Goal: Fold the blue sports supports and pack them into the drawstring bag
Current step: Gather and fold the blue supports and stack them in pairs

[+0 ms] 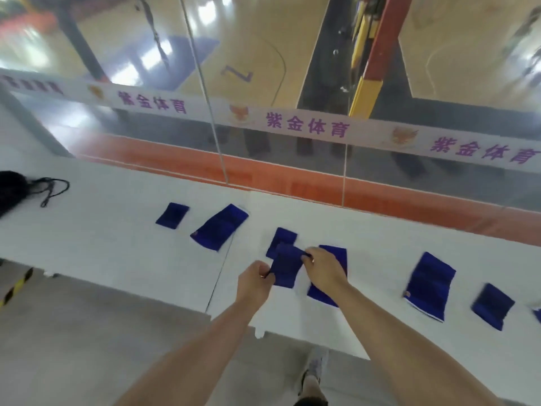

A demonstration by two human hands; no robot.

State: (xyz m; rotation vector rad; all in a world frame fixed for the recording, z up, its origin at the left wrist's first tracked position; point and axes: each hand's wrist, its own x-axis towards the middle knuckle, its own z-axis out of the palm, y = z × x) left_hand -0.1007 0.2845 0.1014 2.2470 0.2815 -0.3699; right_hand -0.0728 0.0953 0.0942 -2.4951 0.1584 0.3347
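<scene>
Both hands are clenched on one blue support [287, 266], which hangs just above the white surface [117, 230]. The left hand [257, 278] pinches its near left edge with curled fingers. The right hand [323, 266] pinches the far right corner, so each grip is tight on the cloth. The piece is stretched between them, tilted, a dark-blue rectangle softened by blur.

The surface is a long white slab running left to right, with a seam near its middle. Behind it stands a glass wall [205, 83] crossed by a white band [307, 127] printed with purple characters and orange emblems. Through the glass a wooden court with an orange border shows. A grey floor [87, 332] lies on the near side, with yellow-and-black tape [14, 285] at the left and a shoe [316, 367] between the forearms.

More blue pieces lie flat on the surface:
- a small left piece [172, 215] and a longer left piece [219, 227], left of the hands
- a small piece behind [282, 238], partly covered by the held one
- a larger piece [328, 291] under the right wrist
- a long right piece [430, 285] and a small right piece [493, 306], further right

The black drawstring bag [8, 191] lies at the surface's far left edge — well apart from the hands — with its cord [54, 189] looped beside it.
</scene>
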